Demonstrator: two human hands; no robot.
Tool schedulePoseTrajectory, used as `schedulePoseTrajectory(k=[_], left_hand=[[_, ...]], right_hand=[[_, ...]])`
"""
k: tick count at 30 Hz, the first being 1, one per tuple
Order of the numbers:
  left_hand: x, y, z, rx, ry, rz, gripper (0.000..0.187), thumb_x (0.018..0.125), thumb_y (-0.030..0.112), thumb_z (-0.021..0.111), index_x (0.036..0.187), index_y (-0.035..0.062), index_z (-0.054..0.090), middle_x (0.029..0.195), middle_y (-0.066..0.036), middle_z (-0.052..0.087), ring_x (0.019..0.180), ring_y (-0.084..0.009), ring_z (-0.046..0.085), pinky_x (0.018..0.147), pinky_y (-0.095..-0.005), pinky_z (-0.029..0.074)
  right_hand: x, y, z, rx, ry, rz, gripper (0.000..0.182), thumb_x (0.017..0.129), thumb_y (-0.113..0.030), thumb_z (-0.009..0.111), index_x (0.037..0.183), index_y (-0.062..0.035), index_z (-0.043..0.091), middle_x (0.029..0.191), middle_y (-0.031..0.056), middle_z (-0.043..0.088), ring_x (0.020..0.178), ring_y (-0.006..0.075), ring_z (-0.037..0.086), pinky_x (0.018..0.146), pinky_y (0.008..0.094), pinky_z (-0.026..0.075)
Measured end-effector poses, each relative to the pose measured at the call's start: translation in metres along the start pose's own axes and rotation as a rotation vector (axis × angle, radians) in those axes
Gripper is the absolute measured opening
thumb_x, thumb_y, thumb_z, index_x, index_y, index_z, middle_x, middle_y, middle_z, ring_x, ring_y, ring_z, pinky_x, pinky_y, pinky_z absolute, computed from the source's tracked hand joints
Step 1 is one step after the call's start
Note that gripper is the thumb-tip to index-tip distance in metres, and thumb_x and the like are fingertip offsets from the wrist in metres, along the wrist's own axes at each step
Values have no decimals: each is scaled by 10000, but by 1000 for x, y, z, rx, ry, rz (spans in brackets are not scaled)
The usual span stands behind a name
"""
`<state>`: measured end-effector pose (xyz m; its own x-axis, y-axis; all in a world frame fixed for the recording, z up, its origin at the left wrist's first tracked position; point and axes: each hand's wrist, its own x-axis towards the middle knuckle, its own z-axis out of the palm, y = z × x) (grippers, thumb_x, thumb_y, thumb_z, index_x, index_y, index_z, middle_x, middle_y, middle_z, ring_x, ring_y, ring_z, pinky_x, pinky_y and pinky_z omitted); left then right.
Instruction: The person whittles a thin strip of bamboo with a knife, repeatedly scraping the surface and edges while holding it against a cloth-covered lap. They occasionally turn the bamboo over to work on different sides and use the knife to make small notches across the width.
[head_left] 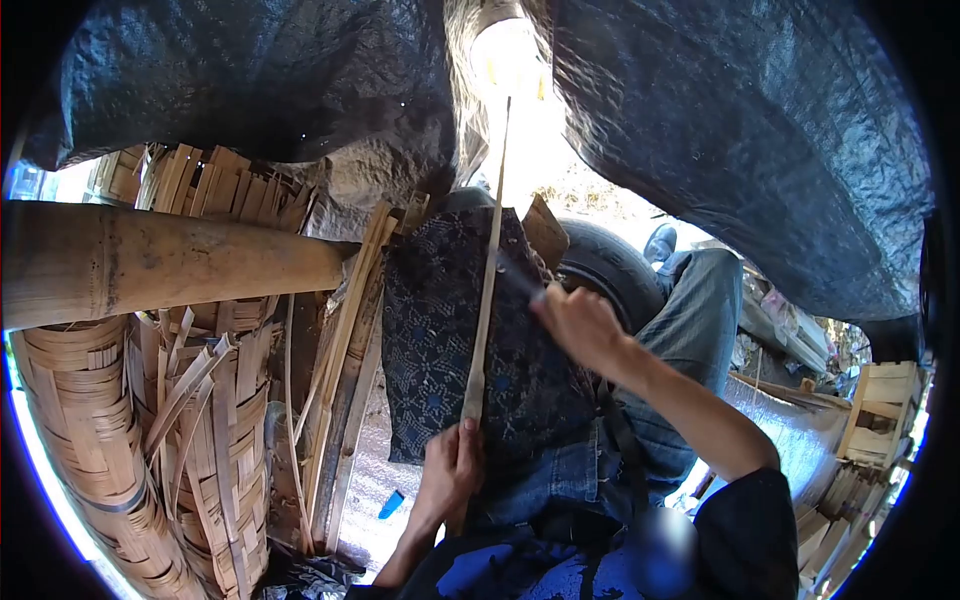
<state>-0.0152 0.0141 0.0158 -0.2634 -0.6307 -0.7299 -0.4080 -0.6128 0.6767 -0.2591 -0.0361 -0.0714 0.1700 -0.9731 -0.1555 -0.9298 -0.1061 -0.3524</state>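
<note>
A long, thin bamboo strip (487, 300) runs from my lap up toward the bright gap ahead. My left hand (455, 465) is closed around its near end, thumb along the strip. In my right hand (585, 325) is a knife, its blade (520, 281) smeared by motion and close beside the middle of the strip. The fingers wrap the handle and hide most of it. Under the strip, a dark patterned cloth (430, 350) covers my lap.
A thick bamboo pole (200, 262) juts in from the left, above woven bamboo baskets (80, 400). Split bamboo slats (350, 400) lean beside my left leg. A tire (605, 265) stands ahead of the cloth. Dark tarps (740, 120) hang overhead. A small blue object (392, 504) lies on the ground.
</note>
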Motion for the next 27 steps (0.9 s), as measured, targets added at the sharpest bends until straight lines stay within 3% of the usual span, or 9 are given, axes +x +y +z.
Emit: schedulePoseTrajectory(k=[2, 5, 6, 8, 9, 11, 14, 17, 27], left_hand=[[-5, -12, 3, 137, 11, 32, 411, 1003, 297, 337, 731, 22, 476, 479, -9, 425, 424, -79, 449, 395, -250, 352], [-10, -5, 5, -14, -26, -72, 397, 996, 338, 360, 755, 42, 469, 520, 20, 391, 413, -71, 398, 384, -240, 323], [-8, -1, 6, -150, -44, -107, 391, 993, 357, 365, 767, 52, 457, 533, 39, 357, 397, -69, 359, 366, -238, 301], [-4, 3, 5, -192, -62, -119, 394, 989, 374, 370, 766, 59, 452, 546, 45, 345, 411, -65, 346, 376, -234, 299], [-2, 3, 5, -222, -73, -133, 396, 988, 380, 371, 764, 63, 450, 544, 46, 343, 411, -63, 342, 377, -232, 295], [1, 1, 2, -259, -95, -140, 402, 986, 395, 369, 764, 69, 448, 540, 50, 338, 412, -56, 336, 378, -226, 285], [2, 1, 0, -308, -130, -160, 397, 987, 390, 368, 770, 67, 447, 538, 48, 347, 412, -56, 342, 377, -227, 282], [0, 5, 0, -249, -129, -163, 376, 995, 348, 366, 797, 42, 459, 558, 37, 358, 436, -63, 354, 398, -234, 307], [1, -3, 5, 40, -3, -19, 435, 999, 287, 354, 704, 2, 496, 495, -40, 463, 416, -105, 469, 399, -277, 367]], right_hand=[[33, 30, -11, 310, -65, 410, 451, 990, -366, 354, 801, -5, 546, 447, 51, 474, 342, 179, 470, 329, 326, 400], [50, 41, -31, 268, 113, 219, 468, 1002, -358, 314, 811, -6, 555, 438, 24, 438, 324, 155, 403, 324, 314, 357], [52, 39, -34, 215, 329, 117, 463, 1004, -349, 309, 795, -15, 551, 442, 33, 450, 324, 162, 412, 329, 316, 343], [49, 31, -48, 192, 491, 41, 446, 1001, -332, 329, 764, -17, 537, 444, 48, 459, 333, 170, 442, 337, 326, 358], [43, 26, -58, 184, 488, 37, 446, 1001, -332, 329, 764, -17, 537, 444, 48, 459, 333, 170, 442, 337, 326, 358], [25, 14, -67, 424, 148, 119, 415, 994, -306, 365, 749, -8, 519, 454, 69, 479, 346, 198, 475, 350, 343, 376], [-6, -1, -51, 495, -92, 75, 388, 977, -293, 415, 743, 2, 506, 467, 101, 501, 366, 245, 512, 366, 373, 395], [-30, -14, -28, 412, 2, -39, 398, 948, -328, 473, 718, -5, 501, 481, 136, 515, 408, 297, 555, 391, 407, 420], [-8, -5, -16, 189, 10, -11, 444, 935, -395, 485, 690, -27, 521, 455, 108, 508, 397, 257, 553, 410, 388, 462]])
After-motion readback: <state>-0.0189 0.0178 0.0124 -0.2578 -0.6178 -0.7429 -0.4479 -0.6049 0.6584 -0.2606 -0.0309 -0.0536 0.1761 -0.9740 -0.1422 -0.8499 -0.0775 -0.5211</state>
